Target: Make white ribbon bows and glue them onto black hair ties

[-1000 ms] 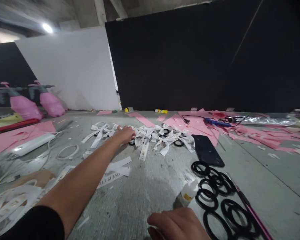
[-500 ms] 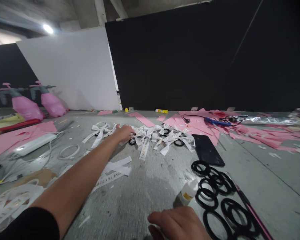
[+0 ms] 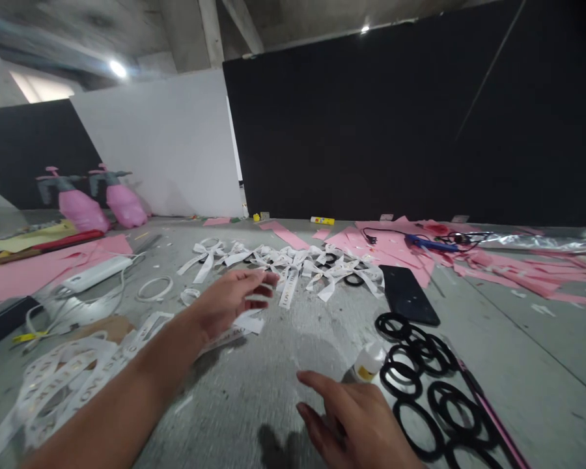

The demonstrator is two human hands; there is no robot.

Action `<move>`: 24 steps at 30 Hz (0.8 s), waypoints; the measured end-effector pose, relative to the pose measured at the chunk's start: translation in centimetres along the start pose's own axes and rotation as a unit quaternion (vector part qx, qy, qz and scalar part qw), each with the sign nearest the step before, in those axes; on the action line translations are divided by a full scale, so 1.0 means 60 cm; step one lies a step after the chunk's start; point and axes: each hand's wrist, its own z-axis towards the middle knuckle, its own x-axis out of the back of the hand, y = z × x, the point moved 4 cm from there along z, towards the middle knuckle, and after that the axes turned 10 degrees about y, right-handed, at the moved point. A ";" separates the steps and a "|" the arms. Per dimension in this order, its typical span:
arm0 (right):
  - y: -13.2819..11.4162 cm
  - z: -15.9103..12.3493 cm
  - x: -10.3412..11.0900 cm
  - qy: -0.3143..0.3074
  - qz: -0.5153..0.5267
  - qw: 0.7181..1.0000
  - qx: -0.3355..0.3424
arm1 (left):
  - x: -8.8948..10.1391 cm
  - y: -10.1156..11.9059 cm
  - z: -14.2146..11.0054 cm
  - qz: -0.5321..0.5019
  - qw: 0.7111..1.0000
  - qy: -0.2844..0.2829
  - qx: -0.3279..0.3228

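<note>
Left of the flat black slab (image 3: 410,296), the white ribbon bows with print (image 3: 288,267) lie in a messy row. The left hand (image 3: 227,296) has just moved back from them, nearer to the person, so the bows now sit free of it. Its fingers are half open and bent a little, and it seems to hold nothing. The right hand (image 3: 364,417), nearer than the slab and to its left, has its thumb and finger spread apart and looks empty too. It is close to the small white bottle with a yellow label (image 3: 366,365).

Counting, I see one slab, one small bottle and two pink spray bottles (image 3: 83,210), far left of the slab. One yellow glue stick (image 3: 322,221) lies behind it, to the left. Nearer than the slab are about ten round black rings (image 3: 420,426); they overlap, so I cannot tell exactly. The bows are too tangled to count.
</note>
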 end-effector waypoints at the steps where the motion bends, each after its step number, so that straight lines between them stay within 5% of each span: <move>1: 0.000 0.000 0.001 -0.003 -0.002 1.000 -0.009 | -0.008 -0.001 -0.030 -0.074 0.996 -0.001 0.040; 5: -0.004 0.002 0.007 -0.010 -0.006 1.000 -0.021 | -0.031 -0.002 -0.128 -0.193 0.973 0.000 0.126; 9: -0.007 0.004 0.010 -0.017 -0.010 1.000 -0.021 | -0.038 -0.009 -0.188 -0.221 0.966 0.037 0.133; 15: -0.006 0.001 0.007 -0.014 -0.024 0.999 -0.020 | -0.045 -0.054 -0.236 -0.232 0.957 0.098 0.146; 24: -0.005 0.001 0.004 -0.040 -0.004 0.998 -0.039 | -0.030 -0.129 -0.276 -0.080 0.987 0.129 0.061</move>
